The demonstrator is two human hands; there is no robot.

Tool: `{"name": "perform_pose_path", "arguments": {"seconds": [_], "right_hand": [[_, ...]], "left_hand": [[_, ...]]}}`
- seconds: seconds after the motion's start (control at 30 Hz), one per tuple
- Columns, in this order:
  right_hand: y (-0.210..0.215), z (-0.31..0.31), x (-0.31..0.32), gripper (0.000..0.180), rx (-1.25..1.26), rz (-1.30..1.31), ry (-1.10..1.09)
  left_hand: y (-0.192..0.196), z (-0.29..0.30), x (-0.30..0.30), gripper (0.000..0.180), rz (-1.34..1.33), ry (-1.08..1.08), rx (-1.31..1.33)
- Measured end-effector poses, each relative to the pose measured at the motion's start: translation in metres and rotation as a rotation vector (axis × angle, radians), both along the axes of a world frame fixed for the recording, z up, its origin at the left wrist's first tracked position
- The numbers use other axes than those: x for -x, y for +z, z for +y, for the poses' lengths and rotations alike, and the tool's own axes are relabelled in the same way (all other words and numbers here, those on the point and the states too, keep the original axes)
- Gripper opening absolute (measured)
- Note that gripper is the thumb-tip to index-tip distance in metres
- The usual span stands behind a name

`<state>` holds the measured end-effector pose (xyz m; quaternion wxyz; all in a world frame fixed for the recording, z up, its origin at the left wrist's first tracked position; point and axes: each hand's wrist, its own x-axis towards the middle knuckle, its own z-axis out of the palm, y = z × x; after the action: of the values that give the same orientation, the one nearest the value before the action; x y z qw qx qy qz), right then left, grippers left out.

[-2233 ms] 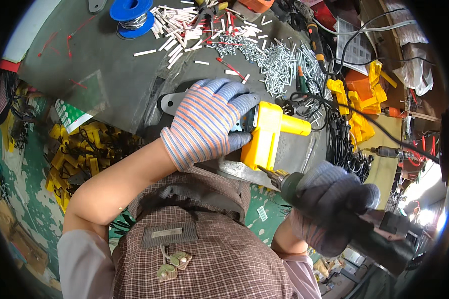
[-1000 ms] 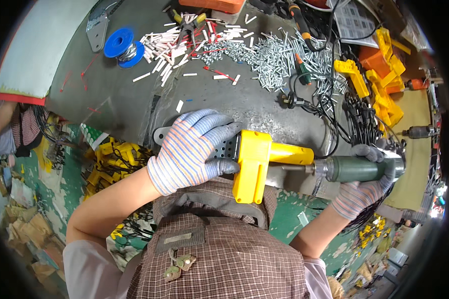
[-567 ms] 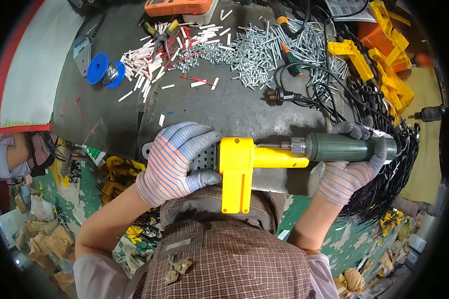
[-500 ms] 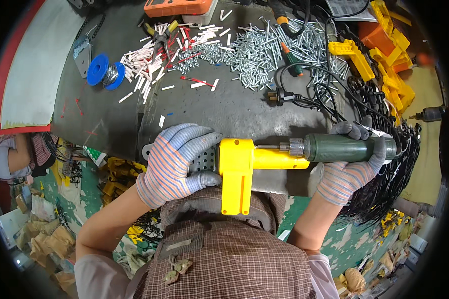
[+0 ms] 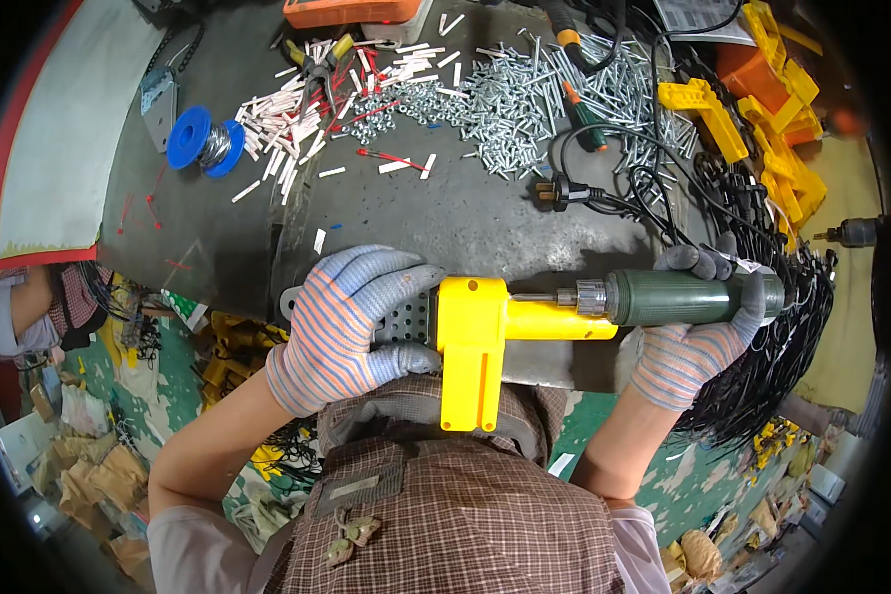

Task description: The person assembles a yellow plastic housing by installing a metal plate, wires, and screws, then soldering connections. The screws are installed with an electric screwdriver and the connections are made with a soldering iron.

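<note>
My left hand [image 5: 351, 327], in a striped work glove, is closed round a perforated dark metal plate [image 5: 406, 322] joined to a yellow plastic housing [image 5: 472, 342]. The housing lies at the bench's near edge, its handle-like part hanging toward me and a round yellow arm reaching right. In my right hand [image 5: 698, 337], gloved alike, is a dark green electric screwdriver [image 5: 678, 297], held level. Its silver chuck sits over the yellow arm, and the thin bit points left, its tip against or inside the housing's right side; I cannot tell which.
Heaps of silver screws [image 5: 510, 109], white sleeves [image 5: 277, 129] and pliers [image 5: 319, 74] lie farther back on the dark bench. A blue wire spool [image 5: 204, 144] stands left. Toward the right are a black plug [image 5: 561, 191], a green-handled screwdriver [image 5: 586, 119], yellow plastic parts [image 5: 708, 114] and bundled black cables [image 5: 762, 366].
Both hands keep their grips. The yellow housing and the electric screwdriver have shifted very slightly to the right and toward me in the picture.
</note>
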<state>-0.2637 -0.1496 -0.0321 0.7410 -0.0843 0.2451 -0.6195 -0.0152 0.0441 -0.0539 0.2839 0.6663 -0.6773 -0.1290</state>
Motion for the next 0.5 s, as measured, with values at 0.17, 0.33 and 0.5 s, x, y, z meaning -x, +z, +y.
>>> {"name": "perform_pose_path", "arguments": {"seconds": [0.17, 0.33, 0.5], "right_hand": [[-0.003, -0.004, -0.007, 0.027, -0.034, -0.058, 0.032], [-0.011, -0.005, -0.01, 0.023, -0.114, -0.02, 0.049], [-0.004, 0.002, -0.004, 0.037, -0.024, 0.009, 0.019]], "left_hand": [[-0.001, 0.0, -0.002, 0.075, 0.038, -0.005, -0.003], [0.001, -0.003, -0.003, 0.073, 0.107, -0.033, -0.055], [0.001, -0.003, 0.0, 0.073, 0.058, -0.034, -0.035]]}}
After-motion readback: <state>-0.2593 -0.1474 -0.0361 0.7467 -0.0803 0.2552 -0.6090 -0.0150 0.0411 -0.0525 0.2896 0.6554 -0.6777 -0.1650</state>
